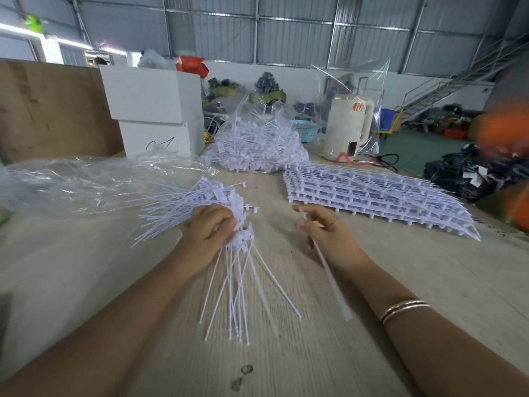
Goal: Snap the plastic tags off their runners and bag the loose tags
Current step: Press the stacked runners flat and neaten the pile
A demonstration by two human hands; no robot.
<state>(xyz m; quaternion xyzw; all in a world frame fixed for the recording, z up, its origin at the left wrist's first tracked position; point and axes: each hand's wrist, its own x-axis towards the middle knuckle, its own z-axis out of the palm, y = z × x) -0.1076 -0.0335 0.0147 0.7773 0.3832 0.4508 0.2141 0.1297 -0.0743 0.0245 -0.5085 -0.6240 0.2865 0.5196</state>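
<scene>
My left hand (206, 235) grips a bundle of white plastic tags (243, 285) by their heads, the thin tails fanning down toward me over the table. My right hand (323, 230) pinches a bare white runner strip (333, 285) that slants down past my wrist. A loose heap of tags (197, 202) lies just beyond my left hand. A stack of uncut tag sheets on their runners (375, 193) lies to the right. A clear bag full of loose tags (254, 144) stands behind the middle.
An empty clear plastic bag (71, 181) sprawls on the left of the wooden table (315, 353). White boxes (154, 110) and a cream kettle (347, 127) stand at the back. The table's right edge drops off to a floor with dark bundles (469, 173).
</scene>
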